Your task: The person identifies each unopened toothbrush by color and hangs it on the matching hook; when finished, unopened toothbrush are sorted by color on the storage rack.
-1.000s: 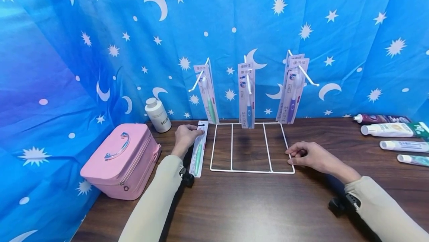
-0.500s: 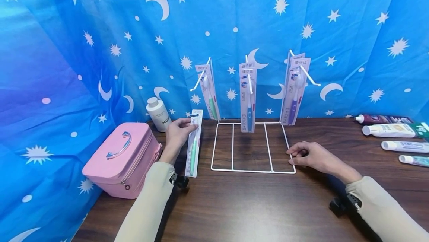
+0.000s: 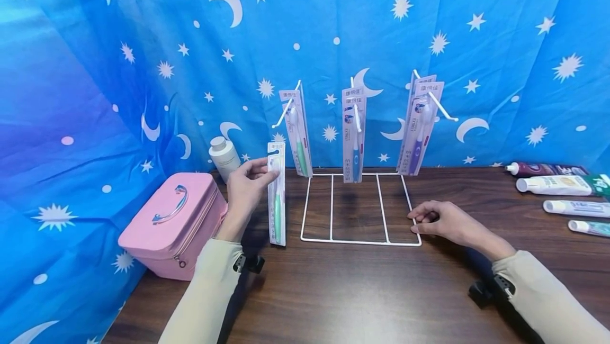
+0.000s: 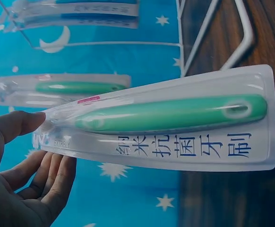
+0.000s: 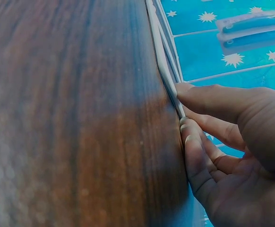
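Note:
Between thumb and fingers my left hand (image 3: 245,190) pinches a packaged green toothbrush (image 4: 175,112) near its top, holding it upright just left of a white wire rack (image 3: 359,243). My right hand (image 3: 443,222) pinches the rack's right base wire at its front corner, as the right wrist view also shows. From the rack's left hook hangs another packaged green toothbrush (image 3: 299,143). Packaged blue toothbrushes (image 3: 355,148) hang on the middle hook, and packaged purple toothbrushes (image 3: 419,137) on the right one.
A pink case (image 3: 167,227) with a handle stands at the left, and a white bottle (image 3: 224,154) behind my left hand. Several toothpaste tubes (image 3: 553,185) lie at the right of the brown table (image 3: 352,296). A blue star-patterned curtain (image 3: 305,5) hangs behind.
My left hand has lifted the packaged green toothbrush off the table and tipped it upright, drawing slightly left and then raising it. My right hand has stayed at the rack's corner.

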The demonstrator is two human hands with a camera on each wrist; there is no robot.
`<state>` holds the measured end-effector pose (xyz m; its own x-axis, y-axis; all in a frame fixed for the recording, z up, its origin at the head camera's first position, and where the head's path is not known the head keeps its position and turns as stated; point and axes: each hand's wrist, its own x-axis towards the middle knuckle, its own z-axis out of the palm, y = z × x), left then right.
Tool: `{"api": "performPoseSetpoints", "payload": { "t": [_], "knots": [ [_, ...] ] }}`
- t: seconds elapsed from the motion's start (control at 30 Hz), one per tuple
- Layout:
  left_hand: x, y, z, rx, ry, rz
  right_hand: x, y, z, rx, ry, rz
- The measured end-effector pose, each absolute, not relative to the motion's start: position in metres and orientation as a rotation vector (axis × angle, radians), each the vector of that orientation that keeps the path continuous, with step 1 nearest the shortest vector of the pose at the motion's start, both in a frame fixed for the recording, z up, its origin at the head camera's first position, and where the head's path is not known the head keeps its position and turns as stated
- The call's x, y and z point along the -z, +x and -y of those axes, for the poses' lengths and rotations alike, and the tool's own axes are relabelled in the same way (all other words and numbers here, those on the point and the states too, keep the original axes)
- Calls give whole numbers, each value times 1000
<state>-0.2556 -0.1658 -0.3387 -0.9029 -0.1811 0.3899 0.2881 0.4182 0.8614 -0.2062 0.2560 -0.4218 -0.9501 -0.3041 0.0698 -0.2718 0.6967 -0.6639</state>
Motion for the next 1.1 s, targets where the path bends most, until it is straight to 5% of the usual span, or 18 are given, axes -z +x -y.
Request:
{"api": "performPoseSetpoints", "payload": {
  "t": [0.67, 1.1],
  "knots": [
    [259, -178, 148, 1551, -327, 1950, 421, -207, -257, 1122, -495, -2848],
    [247, -156, 141, 1572, -474, 1878, 423, -206, -257, 1111, -500, -2865]
  ]
}}
